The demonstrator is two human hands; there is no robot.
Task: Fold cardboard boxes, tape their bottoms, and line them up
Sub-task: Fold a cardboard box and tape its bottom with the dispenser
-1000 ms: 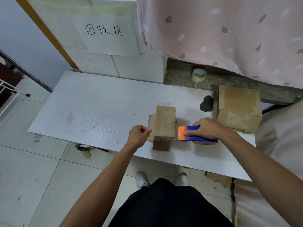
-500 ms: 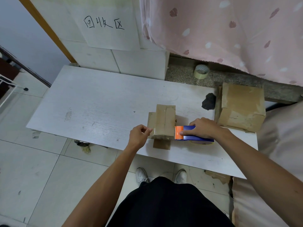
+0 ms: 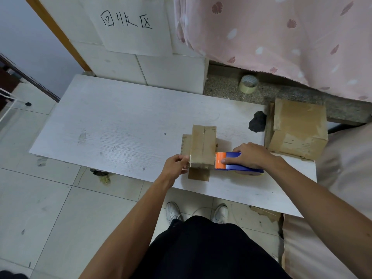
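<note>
Box [image 3: 203, 147] btwn hands: L hand [image 3: 174, 165] pinches its edge, R hand [image 3: 254, 156] grips tape dispenser [image 3: 242, 168].

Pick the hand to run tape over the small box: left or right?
Likely right: the right hand grips the tape dispenser, its orange end against the small box; the left hand only holds the box's left side.

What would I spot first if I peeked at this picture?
The orange-and-blue plastic tape dispenser jumps out, gripped by the right hand and set against the small brown cardboard box near the white table's front edge, while the left hand holds the box's other side. Behind, a big pink leaf-patterned curtain hangs at the top right.
</note>
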